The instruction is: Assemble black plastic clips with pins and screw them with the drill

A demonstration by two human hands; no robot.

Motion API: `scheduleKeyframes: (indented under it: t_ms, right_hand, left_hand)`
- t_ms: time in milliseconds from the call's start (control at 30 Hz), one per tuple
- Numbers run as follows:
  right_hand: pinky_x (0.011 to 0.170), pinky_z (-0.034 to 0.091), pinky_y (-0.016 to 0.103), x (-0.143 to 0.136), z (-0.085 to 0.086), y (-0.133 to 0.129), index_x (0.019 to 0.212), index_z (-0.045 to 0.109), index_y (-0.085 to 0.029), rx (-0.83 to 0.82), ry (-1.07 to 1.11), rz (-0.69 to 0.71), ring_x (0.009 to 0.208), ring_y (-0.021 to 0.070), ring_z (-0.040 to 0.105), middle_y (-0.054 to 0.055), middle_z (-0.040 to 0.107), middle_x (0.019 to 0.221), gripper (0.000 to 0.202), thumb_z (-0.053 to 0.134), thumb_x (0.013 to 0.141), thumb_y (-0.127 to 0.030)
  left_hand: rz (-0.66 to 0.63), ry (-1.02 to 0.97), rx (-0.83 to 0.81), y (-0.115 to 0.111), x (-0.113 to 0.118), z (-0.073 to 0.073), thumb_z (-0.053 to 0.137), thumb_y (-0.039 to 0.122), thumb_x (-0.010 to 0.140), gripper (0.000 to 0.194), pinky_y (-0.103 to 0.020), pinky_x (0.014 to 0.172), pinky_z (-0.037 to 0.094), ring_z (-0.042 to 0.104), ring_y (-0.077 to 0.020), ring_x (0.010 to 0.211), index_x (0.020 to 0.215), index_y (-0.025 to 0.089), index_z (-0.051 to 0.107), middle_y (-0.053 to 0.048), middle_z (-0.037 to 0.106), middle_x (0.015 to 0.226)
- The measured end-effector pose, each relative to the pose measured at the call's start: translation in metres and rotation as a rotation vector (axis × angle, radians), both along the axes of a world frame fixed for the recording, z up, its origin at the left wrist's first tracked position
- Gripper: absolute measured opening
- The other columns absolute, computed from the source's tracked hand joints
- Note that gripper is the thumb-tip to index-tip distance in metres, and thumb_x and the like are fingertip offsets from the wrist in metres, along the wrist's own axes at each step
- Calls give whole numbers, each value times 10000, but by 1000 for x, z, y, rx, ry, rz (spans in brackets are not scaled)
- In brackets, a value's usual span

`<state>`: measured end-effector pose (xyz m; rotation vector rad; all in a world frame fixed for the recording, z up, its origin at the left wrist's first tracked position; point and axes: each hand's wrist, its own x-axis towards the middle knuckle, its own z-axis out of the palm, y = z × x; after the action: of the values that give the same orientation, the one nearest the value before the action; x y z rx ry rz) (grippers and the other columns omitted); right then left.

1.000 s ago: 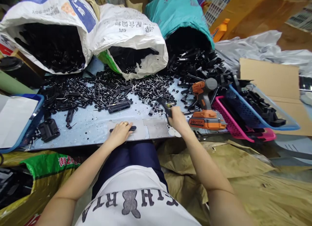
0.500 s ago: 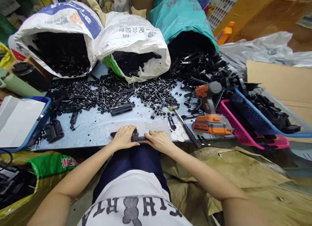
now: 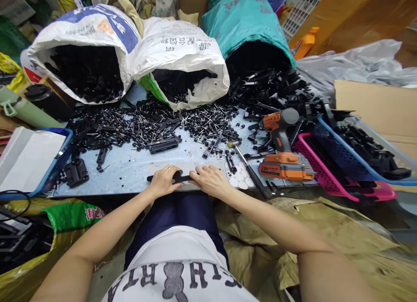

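Observation:
At the table's front edge, both hands grip one long black plastic part [image 3: 181, 178], which lies crosswise. My left hand [image 3: 163, 180] is closed around its left portion, and a short end sticks out past the fingers. My right hand [image 3: 210, 180] is closed on the right portion and hides that end. A strip of the part shows between the hands. Beneath it lies a pale flat board [image 3: 158, 167]. To the right of my right hand are a hammer [image 3: 249, 168], a small black link piece [image 3: 231, 162] and white round discs [image 3: 239, 179].
An orange cordless drill [image 3: 282, 150] stands at the right, beside a pink basket [image 3: 321, 167] and a blue basket [image 3: 352, 163] of black parts. Small black pieces with metal pins [image 3: 137, 124] cover the back, before a white sack [image 3: 182, 45] and a teal sack [image 3: 244, 21].
The black part has been turned between my hands, so a smoother face shows now. My right hand has shifted slightly up and left. The camera view has moved slightly.

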<state>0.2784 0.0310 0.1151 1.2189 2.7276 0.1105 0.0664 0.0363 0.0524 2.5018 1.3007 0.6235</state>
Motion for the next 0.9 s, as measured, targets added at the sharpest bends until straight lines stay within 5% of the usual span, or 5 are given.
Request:
scheduleKeyframes:
  t_ms: [200, 433, 633, 767, 900]
  right_hand:
    - [654, 286, 302, 0, 0, -5, 1020, 520, -201, 62, 1, -36, 773, 195, 570, 81, 588, 904, 334, 280, 960, -425]
    - [653, 272, 296, 14, -6, 8, 1054, 516, -190, 57, -30, 198, 730, 175, 560, 82, 589, 880, 330, 284, 968, -407]
    - [654, 269, 290, 26, -23, 21, 982, 550, -183, 43, 43, 177, 732, 166, 540, 71, 587, 868, 367, 314, 950, -463]
    - [716, 299, 304, 38, -46, 24, 924, 586, -165, 8, 121, 160, 835, 188, 528, 87, 596, 915, 396, 348, 934, -481]
    - [771, 329, 313, 47, -56, 27, 993, 603, -168, -36, 217, 117, 880, 193, 517, 90, 605, 948, 390, 368, 929, -473]
  left_hand:
    - [13, 27, 9, 2, -3, 0, 623, 504, 755, 416, -313, 706, 474, 595, -218, 890, 1022, 198, 537, -50, 623, 910]
    - [-92, -39, 55, 0, -3, -4, 592, 679, 676, 597, -313, 740, 476, 609, -208, 851, 1010, 185, 558, -56, 639, 886]
    - [-73, 70, -54, 2, 5, 1, 556, 695, 694, 635, -346, 775, 471, 581, -243, 940, 1079, 190, 538, -78, 622, 984]
    - [-75, 127, -93, 51, 35, 14, 425, 442, 898, 385, -346, 877, 431, 523, -227, 1052, 1160, 173, 508, -93, 583, 1106]
    - [21, 222, -32, 124, 82, 16, 368, 118, 887, 324, -363, 859, 418, 526, -233, 1019, 1167, 156, 528, -123, 571, 1107]
